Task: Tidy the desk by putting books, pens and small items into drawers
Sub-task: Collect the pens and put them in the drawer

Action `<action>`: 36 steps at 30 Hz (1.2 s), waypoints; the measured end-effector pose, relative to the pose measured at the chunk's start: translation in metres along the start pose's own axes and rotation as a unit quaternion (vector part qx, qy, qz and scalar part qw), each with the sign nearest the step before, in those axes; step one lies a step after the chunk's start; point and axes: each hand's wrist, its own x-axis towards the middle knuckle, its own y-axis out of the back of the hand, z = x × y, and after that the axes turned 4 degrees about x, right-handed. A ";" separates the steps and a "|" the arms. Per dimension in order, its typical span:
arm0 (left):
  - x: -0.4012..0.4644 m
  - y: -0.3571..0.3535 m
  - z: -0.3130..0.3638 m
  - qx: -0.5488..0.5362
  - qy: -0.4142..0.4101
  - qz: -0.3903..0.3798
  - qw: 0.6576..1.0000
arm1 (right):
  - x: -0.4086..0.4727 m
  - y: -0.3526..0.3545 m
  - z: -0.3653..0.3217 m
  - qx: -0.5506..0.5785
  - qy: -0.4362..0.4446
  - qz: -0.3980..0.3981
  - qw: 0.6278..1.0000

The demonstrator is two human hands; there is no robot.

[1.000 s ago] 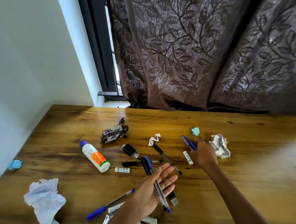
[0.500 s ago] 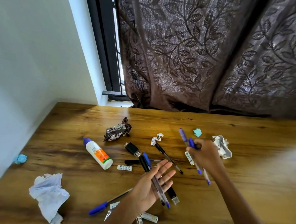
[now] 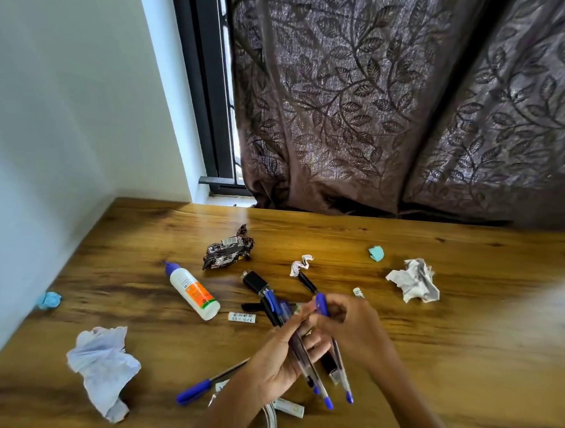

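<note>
Low over the middle of the wooden desk [image 3: 465, 360], my left hand [image 3: 281, 360] lies palm up and holds a bundle of pens [image 3: 301, 352] with blue and black caps. My right hand [image 3: 359, 333] is right beside it, pinching a blue-capped pen [image 3: 322, 305] and laying it against the bundle, with its blue tip near the bundle's lower end. Loose on the desk are a blue pen [image 3: 200, 388], a black pen [image 3: 306, 282] and a black marker [image 3: 251, 307].
A glue bottle [image 3: 193, 294], black wrapper [image 3: 226, 253], black adapter [image 3: 255, 281] and small white stick [image 3: 242, 317] lie left of my hands. Crumpled papers [image 3: 415, 285] [image 3: 101, 365], teal scraps [image 3: 376, 253] [image 3: 48, 300] and a white cable [image 3: 269, 427] are around. A wall stands left, a curtain behind.
My right hand picked up blue pens from the back of the desk and carried them to my left hand. My left fingers have curled around the bundle.
</note>
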 end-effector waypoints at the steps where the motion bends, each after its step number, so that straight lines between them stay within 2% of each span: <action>1: -0.003 -0.002 -0.001 -0.005 0.005 -0.001 1.000 | 0.002 0.001 -0.003 0.003 0.003 0.023 1.000; 4: -0.009 -0.004 -0.005 0.017 0.019 -0.001 1.000 | 0.008 -0.005 -0.006 -0.014 0.009 0.062 0.998; 9: -0.022 -0.004 -0.005 0.053 0.030 0.031 0.998 | 0.010 -0.015 -0.001 -0.041 0.008 0.043 0.998; 12: -0.036 -0.002 -0.004 0.085 0.046 0.015 0.995 | 0.006 -0.013 -0.001 -0.063 0.042 0.047 0.996; 15: -0.056 0.004 -0.009 0.125 0.082 -0.015 0.989 | 0.001 -0.010 -0.001 -0.036 0.060 0.038 0.997; 17: -0.071 0.008 -0.016 0.145 0.118 -0.048 0.981 | -0.003 -0.011 0.002 -0.020 0.051 -0.009 0.998; 19: -0.084 0.013 -0.026 0.163 0.144 -0.069 0.974 | -0.007 -0.014 0.007 0.017 0.026 -0.091 0.995; 23: -0.101 0.021 -0.041 0.185 0.187 -0.102 0.959 | -0.024 -0.031 0.013 0.086 -0.050 -0.288 0.953; 25: -0.103 0.019 -0.041 0.198 0.201 -0.097 0.954 | -0.030 -0.037 0.016 0.092 -0.063 -0.319 0.941; 31: -0.099 0.012 -0.036 0.155 0.179 -0.067 0.969 | -0.030 -0.036 0.015 0.163 -0.053 -0.308 0.936; 33: -0.096 0.013 -0.034 0.150 0.171 -0.063 0.972 | -0.028 -0.033 0.015 0.153 -0.036 -0.255 0.954; 36: -0.092 0.014 -0.029 0.132 0.140 -0.063 0.979 | -0.017 -0.024 0.021 0.162 -0.037 -0.114 0.980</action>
